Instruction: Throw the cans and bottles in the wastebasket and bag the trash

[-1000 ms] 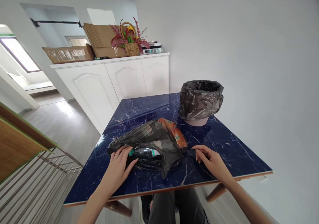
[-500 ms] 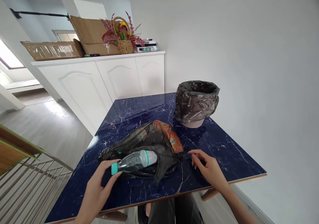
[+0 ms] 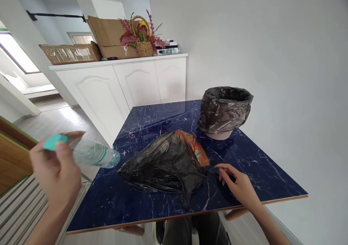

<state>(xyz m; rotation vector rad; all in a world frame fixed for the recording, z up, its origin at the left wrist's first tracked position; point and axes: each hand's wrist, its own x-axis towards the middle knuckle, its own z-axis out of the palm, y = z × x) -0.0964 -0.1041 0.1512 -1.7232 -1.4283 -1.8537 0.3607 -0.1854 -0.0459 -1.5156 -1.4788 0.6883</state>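
Note:
A clear plastic bottle (image 3: 94,152) with a teal cap and a teal-edged label is in my left hand (image 3: 59,172), gripped at the cap end. It is tilted in the air beyond the table's left edge, blurred by motion. On the table lies a black plastic bag (image 3: 165,165) with orange printed packaging (image 3: 200,153) showing at its right side. My right hand (image 3: 237,184) rests beside it, thumb and fingers pinching what looks like the bag's stretched right edge.
A bin (image 3: 219,134) lined with a black bag stands at the table's back right, near the wall. Behind the blue marbled table (image 3: 108,205) is a white cabinet (image 3: 143,87) bearing cardboard boxes (image 3: 73,53) and a flower basket (image 3: 144,49). A metal rack (image 3: 19,208) stands at left.
My left hand has lifted the bottle off the black bag and carried it left and up, past the table edge. My right hand stays beside the bag. The view has shifted slightly left.

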